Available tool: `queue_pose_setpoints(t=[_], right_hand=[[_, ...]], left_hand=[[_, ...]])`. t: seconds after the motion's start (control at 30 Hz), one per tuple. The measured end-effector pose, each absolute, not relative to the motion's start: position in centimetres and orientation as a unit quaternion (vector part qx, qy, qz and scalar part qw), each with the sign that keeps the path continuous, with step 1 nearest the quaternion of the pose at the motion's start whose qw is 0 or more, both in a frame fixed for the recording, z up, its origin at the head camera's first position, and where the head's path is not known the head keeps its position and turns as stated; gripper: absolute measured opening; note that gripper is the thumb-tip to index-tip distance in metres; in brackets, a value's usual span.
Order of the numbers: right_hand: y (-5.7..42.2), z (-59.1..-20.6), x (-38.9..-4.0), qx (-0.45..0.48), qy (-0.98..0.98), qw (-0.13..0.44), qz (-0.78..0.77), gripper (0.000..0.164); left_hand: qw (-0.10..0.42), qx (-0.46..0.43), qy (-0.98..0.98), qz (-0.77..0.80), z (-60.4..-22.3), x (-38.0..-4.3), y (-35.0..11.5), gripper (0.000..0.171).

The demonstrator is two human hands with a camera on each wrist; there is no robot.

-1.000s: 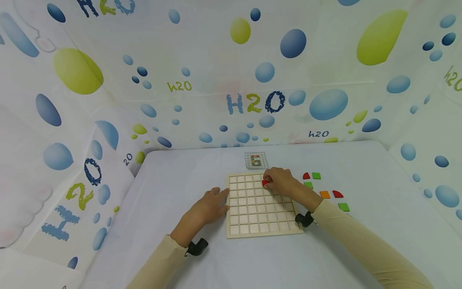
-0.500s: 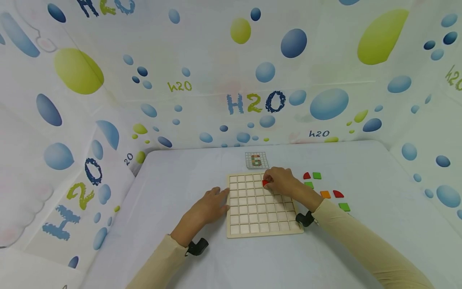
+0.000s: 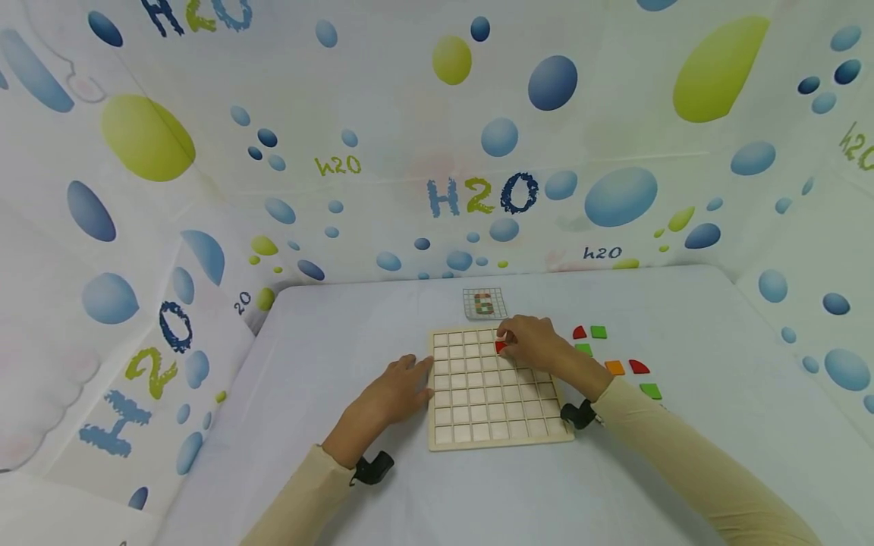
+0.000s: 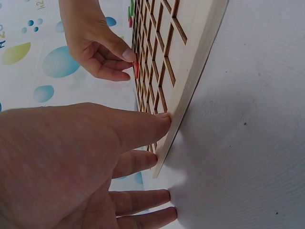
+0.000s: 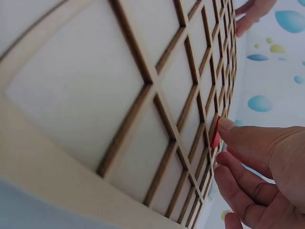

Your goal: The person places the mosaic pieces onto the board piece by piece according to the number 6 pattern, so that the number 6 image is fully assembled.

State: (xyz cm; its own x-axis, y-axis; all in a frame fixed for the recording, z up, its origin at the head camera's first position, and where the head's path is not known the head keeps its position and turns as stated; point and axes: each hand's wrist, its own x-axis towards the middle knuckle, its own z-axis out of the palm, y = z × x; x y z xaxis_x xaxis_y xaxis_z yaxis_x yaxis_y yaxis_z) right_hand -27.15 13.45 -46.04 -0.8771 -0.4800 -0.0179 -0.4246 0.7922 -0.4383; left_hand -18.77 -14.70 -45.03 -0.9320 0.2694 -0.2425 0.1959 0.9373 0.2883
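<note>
A pale wooden grid board (image 3: 480,415) lies on the white cloth in front of the person. At its far edge, right of the middle, the right hand (image 3: 529,341) pinches a small red tile (image 3: 501,347) between thumb and fingers. In the right wrist view the tile (image 5: 216,133) sits against the grid lines under the thumb tip. The left hand (image 3: 392,392) rests at the board's left edge with fingers extended. Its thumb (image 4: 145,128) touches the frame in the left wrist view, and two of its fingertips reach the cloth. The right hand hides several cells behind it.
Behind the board lies a small card (image 3: 485,304) printed with a coloured pattern on a grid. Loose tiles lie to the right: an orange square (image 3: 615,368), red quarter-rounds (image 3: 639,367) and green squares (image 3: 651,391). A patterned curtain (image 3: 382,98) surrounds the table.
</note>
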Motion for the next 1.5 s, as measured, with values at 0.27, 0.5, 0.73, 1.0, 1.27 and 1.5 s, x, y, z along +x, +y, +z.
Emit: queue_pose_setpoints(t=[0.27, 0.5, 0.73, 1.0, 1.27, 1.5], right_hand=[[15.6, -44.8, -27.1, -0.237, 0.937, 0.061, -0.248, 0.03], [18.6, -43.5, -27.4, -0.204, 0.945, 0.036, -0.253, 0.031], [22.2, -42.4, -27.5, -0.174, 0.948, 0.034, -0.264, 0.033], [26.1, -42.0, -27.4, -0.145, 0.956, 0.028, -0.253, 0.034], [28.6, -43.1, -27.2, -0.116, 0.959, 0.05, -0.255, 0.039], [30.0, -44.4, -27.1, -0.11, 0.958, 0.071, -0.255, 0.036]], left_hand=[[0.143, 0.119, 0.975, 0.124, -45.0, -18.9, -14.7, 0.061], [0.143, 0.119, 0.975, 0.124, -45.1, -18.9, -14.7, 0.061], [0.144, 0.121, 0.974, 0.124, -45.1, -18.9, -14.7, 0.061], [0.139, 0.125, 0.974, 0.127, -45.0, -18.8, -14.7, 0.06], [0.139, 0.13, 0.974, 0.124, -45.1, -18.9, -14.7, 0.06], [0.143, 0.131, 0.973, 0.126, -44.9, -19.0, -14.7, 0.06]])
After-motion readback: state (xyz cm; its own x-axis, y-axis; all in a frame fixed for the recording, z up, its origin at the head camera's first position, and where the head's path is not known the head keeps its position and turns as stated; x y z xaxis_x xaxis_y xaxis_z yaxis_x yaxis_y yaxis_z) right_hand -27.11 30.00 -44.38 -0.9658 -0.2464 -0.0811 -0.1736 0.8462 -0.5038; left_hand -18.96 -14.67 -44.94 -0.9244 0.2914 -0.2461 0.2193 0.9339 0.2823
